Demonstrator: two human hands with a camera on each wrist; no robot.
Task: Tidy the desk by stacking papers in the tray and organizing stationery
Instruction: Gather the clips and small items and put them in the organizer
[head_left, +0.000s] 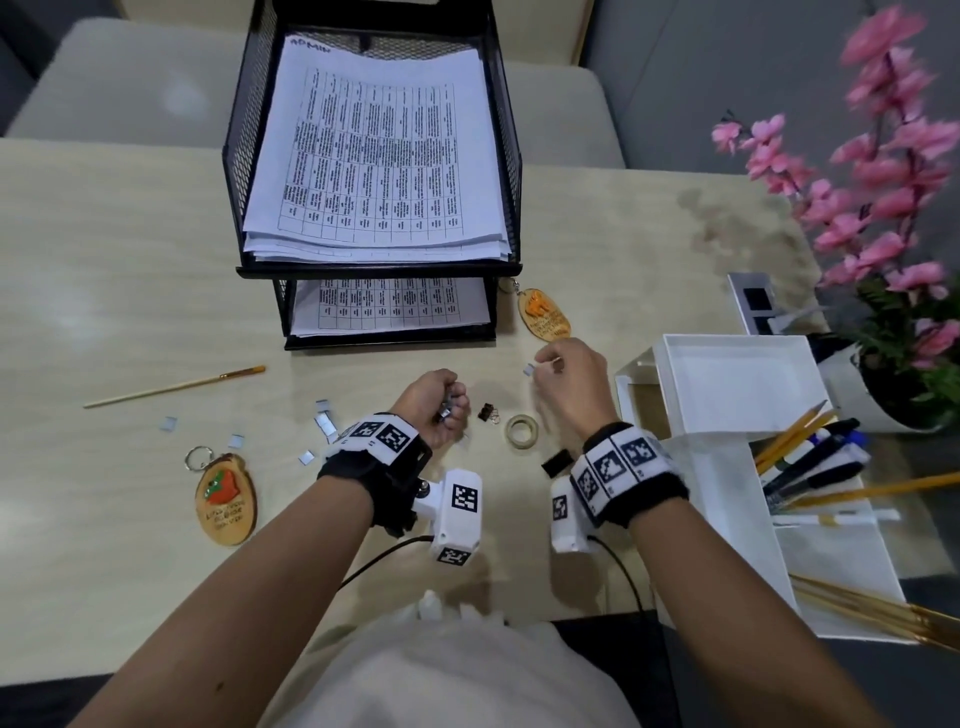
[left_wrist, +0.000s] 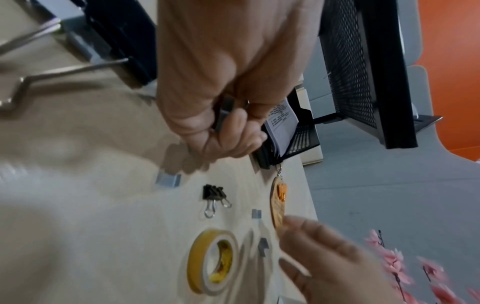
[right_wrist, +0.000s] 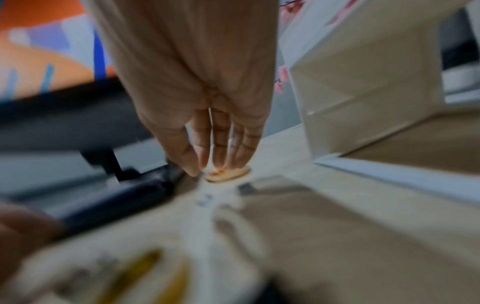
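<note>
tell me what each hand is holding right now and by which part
The left hand is fisted around several staple strips, enclosing most of them. The right hand pinches one small staple strip by its end between the fingers.

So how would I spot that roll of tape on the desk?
Start at the black mesh paper tray, then come toward the person to the gap between the hands. The tape roll lies flat there beside a black binder clip; it is the only ring-shaped, yellowish thing.
</note>
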